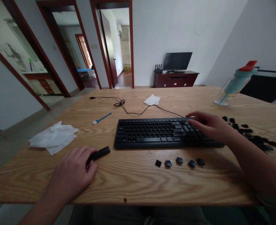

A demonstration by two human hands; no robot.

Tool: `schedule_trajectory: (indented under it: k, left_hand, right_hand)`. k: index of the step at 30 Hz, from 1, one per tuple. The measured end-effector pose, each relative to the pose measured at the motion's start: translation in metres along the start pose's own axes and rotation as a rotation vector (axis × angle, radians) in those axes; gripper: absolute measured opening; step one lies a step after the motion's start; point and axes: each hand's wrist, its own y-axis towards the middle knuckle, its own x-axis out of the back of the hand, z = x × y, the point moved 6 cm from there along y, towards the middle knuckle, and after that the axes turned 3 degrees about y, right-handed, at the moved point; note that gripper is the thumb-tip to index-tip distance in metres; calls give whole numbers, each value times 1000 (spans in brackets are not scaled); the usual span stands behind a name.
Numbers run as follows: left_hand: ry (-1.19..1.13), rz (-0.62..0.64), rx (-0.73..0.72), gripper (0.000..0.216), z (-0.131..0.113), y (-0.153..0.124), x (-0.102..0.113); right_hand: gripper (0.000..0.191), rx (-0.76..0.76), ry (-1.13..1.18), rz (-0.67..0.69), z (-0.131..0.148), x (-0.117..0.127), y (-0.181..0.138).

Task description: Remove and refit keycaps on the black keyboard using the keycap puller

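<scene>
A black keyboard (pixel 149 144) lies on the wooden table in front of me, its cable running off behind it. My right hand (pixel 204 125) rests over the keyboard's right part, thumb and forefinger apart, their tips at the far edge; whatever lies under the palm is hidden. On the table left of the keyboard, my left hand (pixel 76 170) is closed around a black bar-shaped object (pixel 101 153), whose free end points toward the keyboard. Several loose keycaps (pixel 179 160) sit in a rough row between the keyboard and the table's near edge.
A pile of black keycaps (pixel 255 139) lies beyond my right forearm. White tissues (pixel 52 137), a blue-handled brush (pixel 102 118), a coiled cable (pixel 120 102) and a folded tissue (pixel 152 100) occupy the left and back. A clear bottle (pixel 234 84) stands at back right.
</scene>
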Motion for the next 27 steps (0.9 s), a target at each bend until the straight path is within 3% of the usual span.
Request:
schedule_trajectory:
  k: [4,7,9,12,15,17,20,27]
  left_hand:
    - [-72,-153,-30,31,2,-1,9]
    - [-225,-215,-62,36,-4,6,20]
    - [-365,-181,-69,39,-15,15,28]
    - [-579,-53,-104,41,-47,36,40]
    - [-802,-18,-160,40,-82,64,52]
    - [-955,-1,-199,39,-99,82,54]
    - [-1152,31,-225,41,-105,103,49]
    - [-1121,230,-125,52,-68,114,9]
  right_hand:
    - [45,33,50,-103,4,12,-2]
    - [42,70,82,-79,19,5,-5]
    - [41,116,90,22,43,-13,-9]
    - [40,222,112,317,97,-59,-15]
    - [45,313,351,517,152,-101,-14]
    - [43,347,613,465,177,-112,-1]
    - [44,324,822,310,185,-116,19]
    - [34,103,709,106,154,-120,32]
